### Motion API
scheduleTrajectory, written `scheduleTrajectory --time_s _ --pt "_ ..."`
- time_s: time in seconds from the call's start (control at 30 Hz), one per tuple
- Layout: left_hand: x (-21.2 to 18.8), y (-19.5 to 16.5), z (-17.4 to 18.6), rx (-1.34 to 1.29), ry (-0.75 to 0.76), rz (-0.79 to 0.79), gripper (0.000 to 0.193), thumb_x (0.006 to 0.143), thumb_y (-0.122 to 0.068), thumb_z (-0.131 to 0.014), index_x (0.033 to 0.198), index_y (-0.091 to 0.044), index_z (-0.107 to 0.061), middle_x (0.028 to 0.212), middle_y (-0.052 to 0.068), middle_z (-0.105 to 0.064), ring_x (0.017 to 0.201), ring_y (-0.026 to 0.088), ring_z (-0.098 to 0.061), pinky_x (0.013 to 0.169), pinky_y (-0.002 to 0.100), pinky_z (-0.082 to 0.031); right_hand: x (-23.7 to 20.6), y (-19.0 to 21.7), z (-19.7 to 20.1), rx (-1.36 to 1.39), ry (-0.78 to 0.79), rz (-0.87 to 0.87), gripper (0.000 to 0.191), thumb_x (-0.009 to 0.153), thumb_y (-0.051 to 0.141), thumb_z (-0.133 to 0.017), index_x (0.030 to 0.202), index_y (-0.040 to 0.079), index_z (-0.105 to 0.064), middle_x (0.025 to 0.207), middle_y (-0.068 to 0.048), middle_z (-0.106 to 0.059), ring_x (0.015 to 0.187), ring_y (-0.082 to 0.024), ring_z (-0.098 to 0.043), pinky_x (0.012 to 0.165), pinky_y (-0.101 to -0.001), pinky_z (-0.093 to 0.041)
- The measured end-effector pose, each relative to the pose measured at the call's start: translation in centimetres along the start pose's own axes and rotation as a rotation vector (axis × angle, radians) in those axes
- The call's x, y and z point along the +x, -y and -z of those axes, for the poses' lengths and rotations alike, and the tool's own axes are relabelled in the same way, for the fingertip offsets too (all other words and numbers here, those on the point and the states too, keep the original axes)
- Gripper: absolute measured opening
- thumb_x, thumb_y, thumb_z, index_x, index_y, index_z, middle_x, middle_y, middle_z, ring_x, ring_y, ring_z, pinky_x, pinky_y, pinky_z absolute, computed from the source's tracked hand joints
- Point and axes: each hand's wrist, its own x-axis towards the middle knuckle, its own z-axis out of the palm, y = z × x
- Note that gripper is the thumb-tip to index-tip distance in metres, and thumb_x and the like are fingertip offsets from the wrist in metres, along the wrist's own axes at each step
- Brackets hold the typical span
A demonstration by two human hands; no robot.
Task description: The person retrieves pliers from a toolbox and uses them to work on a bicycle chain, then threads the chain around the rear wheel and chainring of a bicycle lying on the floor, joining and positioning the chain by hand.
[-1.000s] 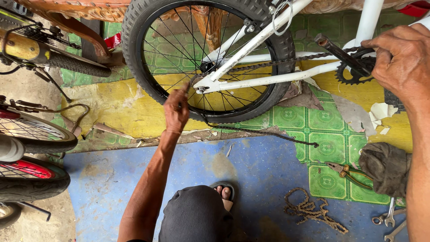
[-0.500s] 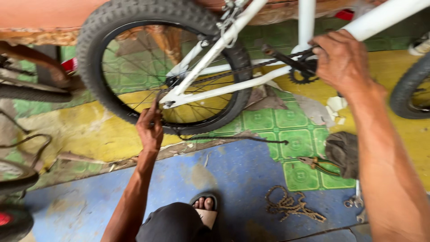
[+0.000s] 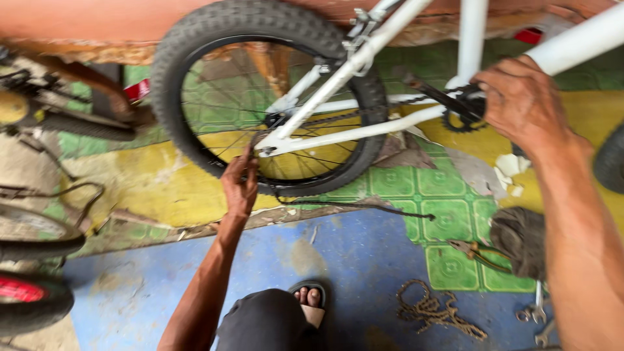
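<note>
A white bicycle frame [image 3: 364,127] with a black knobby rear wheel [image 3: 195,52] stands in front of me. My left hand [image 3: 239,185] reaches up to the chain [image 3: 260,136] just below the rear hub, its fingers pinched on it. My right hand [image 3: 520,104] rests on the crank and small sprocket [image 3: 458,120] at the bottom bracket, fingers curled over it. A black crank arm [image 3: 429,91] sticks out to the left of that hand.
A rusty loose chain [image 3: 439,312], pliers [image 3: 478,252], a dark rag [image 3: 520,237] and wrenches [image 3: 536,312] lie on the floor at right. Other bicycle wheels [image 3: 32,305] crowd the left side. My sandalled foot [image 3: 311,304] is on the blue floor. A thin black cable [image 3: 364,207] lies under the wheel.
The view has shifted, so the bicycle sits further right and lower. My left hand stays at the chain near the hub; my right hand stays on the crank.
</note>
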Motion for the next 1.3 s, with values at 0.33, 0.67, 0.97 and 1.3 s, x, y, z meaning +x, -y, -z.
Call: scheduleTrajectory --time_s 0.33,0.67,0.97,1.3 --pt "-0.3 -0.4 -0.4 0.027 -0.059 -0.01 0.042 0.094 0.008 -0.06 0.13 -0.011 -0.072 0.093 0.011 -0.068 0.08 0.02 -0.067 0.073 0.031 -0.052 0.6 0.4 1.5 -0.116 0.07 0.009 0.02 0.102 -0.003 -0.062 0.113 0.003 -0.078 0.103 -0.01 -0.076 0.08 -0.019 -0.065 0.082 -0.0351 -0.055" --pt "-0.6 -0.5 -1.6 -0.002 -0.114 0.012 0.036 0.092 0.009 -0.067 0.123 -0.008 -0.075 0.093 0.01 -0.069 0.079 0.02 -0.066 0.073 0.029 -0.052 -0.6 -0.5 0.0 0.06 -0.002 -0.026 0.023 0.099 -0.011 -0.059 0.111 0.0 -0.076 0.106 -0.013 -0.073 0.091 -0.023 -0.068 0.09 -0.0324 -0.057" --pt "-0.7 -1.5 -2.2 -0.076 -0.178 -0.002 0.037 0.093 0.01 -0.061 0.125 -0.004 -0.073 0.108 0.012 -0.07 0.094 0.021 -0.07 0.084 0.028 -0.054 -2.4 -3.4 -2.6 0.083 -0.009 -0.071 0.02 0.103 -0.014 -0.06 0.111 -0.003 -0.076 0.101 -0.017 -0.07 0.087 -0.026 -0.066 0.083 -0.0329 -0.057" --pt "-0.6 -2.2 -3.5 -0.401 -0.181 0.434 0.031 0.099 -0.002 -0.065 0.129 -0.005 -0.071 0.107 0.008 -0.077 0.09 0.016 -0.07 0.079 0.028 -0.059 -2.3 -5.6 -4.2 0.431 0.033 -0.2 0.015 0.107 -0.007 -0.059 0.114 -0.001 -0.071 0.105 -0.013 -0.067 0.089 -0.022 -0.065 0.082 -0.0308 -0.055"
